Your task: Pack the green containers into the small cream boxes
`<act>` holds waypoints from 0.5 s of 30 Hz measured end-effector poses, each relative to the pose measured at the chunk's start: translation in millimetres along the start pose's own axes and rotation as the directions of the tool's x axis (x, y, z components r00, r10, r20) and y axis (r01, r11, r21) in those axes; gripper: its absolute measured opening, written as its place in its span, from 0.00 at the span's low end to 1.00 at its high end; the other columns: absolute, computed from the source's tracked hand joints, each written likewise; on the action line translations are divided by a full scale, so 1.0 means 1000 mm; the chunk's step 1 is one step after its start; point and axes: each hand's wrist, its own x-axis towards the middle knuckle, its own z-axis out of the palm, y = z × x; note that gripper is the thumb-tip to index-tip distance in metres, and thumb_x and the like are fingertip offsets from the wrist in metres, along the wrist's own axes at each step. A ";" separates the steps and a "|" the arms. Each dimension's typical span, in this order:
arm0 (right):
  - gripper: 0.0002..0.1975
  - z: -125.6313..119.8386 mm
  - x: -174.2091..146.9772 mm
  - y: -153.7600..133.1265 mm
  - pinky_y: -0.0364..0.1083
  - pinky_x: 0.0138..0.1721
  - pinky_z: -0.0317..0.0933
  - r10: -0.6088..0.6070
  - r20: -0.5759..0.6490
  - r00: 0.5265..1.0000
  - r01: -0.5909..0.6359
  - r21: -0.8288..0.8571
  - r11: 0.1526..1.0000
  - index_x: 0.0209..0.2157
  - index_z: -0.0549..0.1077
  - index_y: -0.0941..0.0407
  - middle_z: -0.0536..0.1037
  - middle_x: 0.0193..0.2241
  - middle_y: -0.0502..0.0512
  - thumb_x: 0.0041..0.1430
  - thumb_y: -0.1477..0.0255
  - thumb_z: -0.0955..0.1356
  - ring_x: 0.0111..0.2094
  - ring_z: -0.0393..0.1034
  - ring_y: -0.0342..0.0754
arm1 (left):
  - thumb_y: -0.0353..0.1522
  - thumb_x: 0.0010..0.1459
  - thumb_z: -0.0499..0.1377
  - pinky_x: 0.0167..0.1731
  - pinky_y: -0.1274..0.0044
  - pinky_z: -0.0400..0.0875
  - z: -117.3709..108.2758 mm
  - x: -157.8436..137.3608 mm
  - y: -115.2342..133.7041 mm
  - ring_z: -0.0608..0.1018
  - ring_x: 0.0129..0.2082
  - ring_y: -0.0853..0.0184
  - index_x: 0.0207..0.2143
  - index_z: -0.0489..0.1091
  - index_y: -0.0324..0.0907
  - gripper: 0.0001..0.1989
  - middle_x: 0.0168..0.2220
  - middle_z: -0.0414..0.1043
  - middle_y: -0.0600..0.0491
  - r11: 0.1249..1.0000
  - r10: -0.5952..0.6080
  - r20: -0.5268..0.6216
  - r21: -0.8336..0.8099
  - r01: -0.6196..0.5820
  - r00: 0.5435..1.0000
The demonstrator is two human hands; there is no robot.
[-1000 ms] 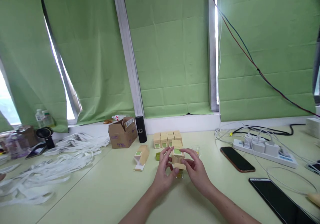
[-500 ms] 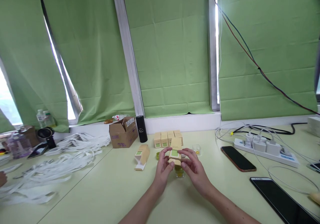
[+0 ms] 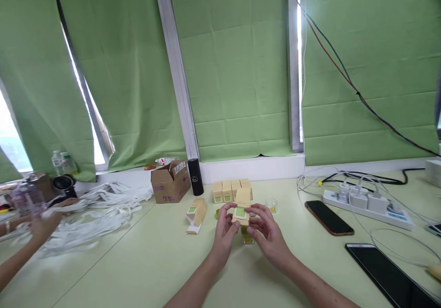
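Observation:
Between my hands is a small kraft paper box (image 3: 241, 212) with a green panel on its face. My left hand (image 3: 223, 234) grips its left side, fingers bent round it and thumb at the near edge. On the opposite side, my right hand (image 3: 270, 234) has its fingertips against the box, thumb near its lower right corner. Just below the box stands a small clear jar (image 3: 247, 240) with something yellow in it, partly covered from view. A green round item (image 3: 217, 213) shows beside my left fingers. Behind my right hand lies a clear container (image 3: 271, 205).
Several kraft boxes (image 3: 226, 192) stand behind my hands; an unfolded one (image 3: 197, 215) lies left. Further left are a cardboard carton (image 3: 168, 186), a black cylinder (image 3: 195, 177) and white straps (image 3: 93, 227) under a co-worker's hands (image 3: 46, 227). Phones (image 3: 329, 217) and a power strip (image 3: 368, 207) lie right.
The near flap of the box now lies closer to its face. My hands stay in nearly the same place. A co-worker's hands have come in over the straps at left.

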 end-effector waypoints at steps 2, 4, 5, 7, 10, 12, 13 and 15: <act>0.19 0.000 0.000 0.001 0.55 0.52 0.72 -0.001 0.000 1.000 0.001 0.002 1.000 0.54 0.73 0.46 0.60 0.59 0.59 0.63 0.59 0.71 0.44 0.76 0.51 | 0.43 0.59 0.64 0.40 0.74 0.68 0.000 0.000 -0.001 0.76 0.41 0.62 0.54 0.63 0.48 0.24 0.40 0.73 0.52 1.000 0.010 0.002 -0.001 -0.010 1.000; 0.18 0.000 0.001 0.001 0.55 0.53 0.72 -0.001 -0.002 1.000 0.001 0.002 1.000 0.54 0.73 0.46 0.60 0.58 0.59 0.63 0.60 0.71 0.44 0.76 0.50 | 0.44 0.59 0.64 0.41 0.73 0.68 0.000 0.000 -0.002 0.76 0.41 0.61 0.54 0.63 0.48 0.24 0.41 0.73 0.52 1.000 0.015 0.010 0.002 -0.015 1.000; 0.18 0.000 0.001 0.001 0.55 0.53 0.72 0.000 -0.002 1.000 0.000 0.002 1.000 0.54 0.73 0.46 0.60 0.58 0.59 0.63 0.60 0.71 0.44 0.76 0.50 | 0.44 0.60 0.64 0.41 0.72 0.68 0.000 0.000 -0.002 0.76 0.41 0.61 0.54 0.63 0.48 0.24 0.41 0.73 0.51 1.000 0.018 0.013 0.003 -0.018 1.000; 0.17 0.001 0.001 0.000 0.55 0.53 0.72 0.002 -0.013 1.000 -0.002 0.000 1.000 0.53 0.74 0.46 0.60 0.58 0.59 0.63 0.60 0.71 0.44 0.76 0.50 | 0.44 0.60 0.63 0.42 0.72 0.69 0.001 -0.001 -0.001 0.77 0.42 0.61 0.54 0.63 0.48 0.24 0.42 0.73 0.51 1.000 0.023 0.021 0.009 -0.023 1.000; 0.18 0.001 0.001 -0.001 0.54 0.52 0.73 0.007 -0.030 1.000 -0.008 -0.012 1.000 0.53 0.74 0.47 0.61 0.58 0.59 0.63 0.59 0.71 0.44 0.76 0.50 | 0.45 0.60 0.64 0.42 0.73 0.69 0.001 -0.001 -0.001 0.76 0.42 0.62 0.54 0.63 0.48 0.24 0.42 0.73 0.51 0.999 0.028 0.020 0.025 -0.028 0.999; 0.18 0.001 0.001 0.000 0.54 0.52 0.73 0.011 -0.031 0.999 -0.012 -0.026 1.000 0.53 0.74 0.47 0.61 0.58 0.59 0.63 0.58 0.70 0.43 0.76 0.50 | 0.46 0.60 0.64 0.42 0.73 0.70 0.002 -0.002 -0.001 0.75 0.41 0.62 0.54 0.63 0.48 0.24 0.43 0.72 0.50 0.998 0.033 0.004 0.047 -0.033 0.999; 0.18 0.001 0.002 0.001 0.54 0.52 0.73 0.011 -0.032 0.999 -0.012 -0.032 0.999 0.53 0.74 0.47 0.61 0.58 0.59 0.63 0.57 0.70 0.43 0.76 0.49 | 0.46 0.60 0.63 0.41 0.73 0.70 0.002 -0.002 -0.001 0.75 0.41 0.63 0.54 0.63 0.49 0.24 0.45 0.71 0.50 0.997 0.041 -0.006 0.062 -0.041 0.999; 0.18 0.000 0.002 0.003 0.54 0.53 0.73 0.008 -0.033 0.999 -0.009 -0.040 0.999 0.53 0.74 0.47 0.61 0.58 0.59 0.64 0.57 0.70 0.43 0.76 0.49 | 0.46 0.61 0.63 0.42 0.73 0.71 0.003 -0.002 0.000 0.74 0.42 0.63 0.54 0.64 0.49 0.23 0.50 0.68 0.48 0.994 0.059 -0.018 0.095 -0.058 0.998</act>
